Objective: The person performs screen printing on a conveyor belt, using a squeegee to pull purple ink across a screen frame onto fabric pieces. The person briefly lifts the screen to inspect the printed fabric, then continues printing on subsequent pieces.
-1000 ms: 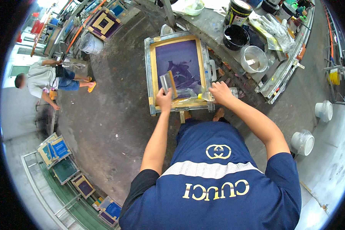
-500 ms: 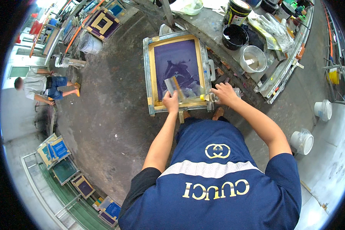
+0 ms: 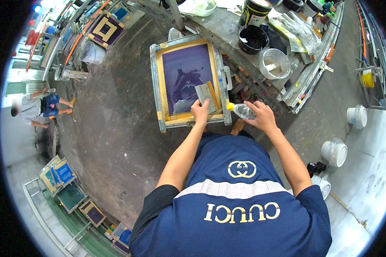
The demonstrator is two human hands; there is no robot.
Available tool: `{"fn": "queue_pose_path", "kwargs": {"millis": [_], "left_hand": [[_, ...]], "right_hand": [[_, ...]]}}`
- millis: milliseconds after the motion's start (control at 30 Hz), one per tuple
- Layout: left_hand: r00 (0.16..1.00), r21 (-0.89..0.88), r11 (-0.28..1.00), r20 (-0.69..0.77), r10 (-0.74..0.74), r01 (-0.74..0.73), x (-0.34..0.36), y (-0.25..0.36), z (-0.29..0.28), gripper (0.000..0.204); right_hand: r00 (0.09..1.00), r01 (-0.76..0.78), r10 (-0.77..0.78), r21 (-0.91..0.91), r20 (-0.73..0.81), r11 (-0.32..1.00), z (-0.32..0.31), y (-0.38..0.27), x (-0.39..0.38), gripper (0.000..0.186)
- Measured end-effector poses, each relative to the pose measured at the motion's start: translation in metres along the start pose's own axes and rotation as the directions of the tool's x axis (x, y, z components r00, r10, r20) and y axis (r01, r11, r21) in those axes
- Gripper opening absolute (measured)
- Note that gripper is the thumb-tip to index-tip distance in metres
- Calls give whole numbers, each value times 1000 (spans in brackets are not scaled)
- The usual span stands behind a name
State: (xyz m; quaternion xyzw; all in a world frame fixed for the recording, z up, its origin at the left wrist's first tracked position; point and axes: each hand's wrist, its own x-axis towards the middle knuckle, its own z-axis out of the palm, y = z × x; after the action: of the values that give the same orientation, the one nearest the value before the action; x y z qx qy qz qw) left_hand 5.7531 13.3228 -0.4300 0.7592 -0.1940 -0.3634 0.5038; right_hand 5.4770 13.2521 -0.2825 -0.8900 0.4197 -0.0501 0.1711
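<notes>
A squeegee (image 3: 206, 97) with a pale metal-looking holder and a yellowish-brown edge is in my left hand (image 3: 199, 112), its fingers closed around it. It is over the lower right part of a screen printing frame (image 3: 155, 73). The purple mesh (image 3: 182, 60) has a shiny wet-looking patch (image 3: 183, 104) along its lower part and a dark smear above. My right hand (image 3: 264, 118) grips a clear plastic bottle (image 3: 243, 111) with a yellow cap. The bottle lies sideways, cap toward the squeegee, just right of the frame's near right corner.
To the upper right, a cluttered workbench (image 3: 221, 26) holds a black ink tub (image 3: 253, 38), a clear container (image 3: 275, 64) and crumpled plastic (image 3: 302, 36). Lidded white buckets (image 3: 335, 153) stand at right. Framed screens (image 3: 71, 195) lean at lower left. Another person (image 3: 31, 106) stands far left.
My left hand has brought the squeegee rightward across the frame. The bottle in my right hand has drawn back to the right, off the frame's corner. The whole view has shifted slightly.
</notes>
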Motion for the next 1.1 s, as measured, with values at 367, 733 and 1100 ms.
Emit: {"fn": "queue_pose_path", "kwargs": {"millis": [367,733,1100], "left_hand": [[891,606,772,-223,396,-191,38,4,-149,31],[990,69,991,-73,123,-118,12,3,-27,22],[903,440,884,-296,310,-159,36,-8,-154,20]], "right_hand": [[997,74,-75,124,7,990,3,2,2,76],[970,172,-178,51,166,984,21,-6,48,76],[943,287,-270,-62,194,956,44,-5,68,70]]}}
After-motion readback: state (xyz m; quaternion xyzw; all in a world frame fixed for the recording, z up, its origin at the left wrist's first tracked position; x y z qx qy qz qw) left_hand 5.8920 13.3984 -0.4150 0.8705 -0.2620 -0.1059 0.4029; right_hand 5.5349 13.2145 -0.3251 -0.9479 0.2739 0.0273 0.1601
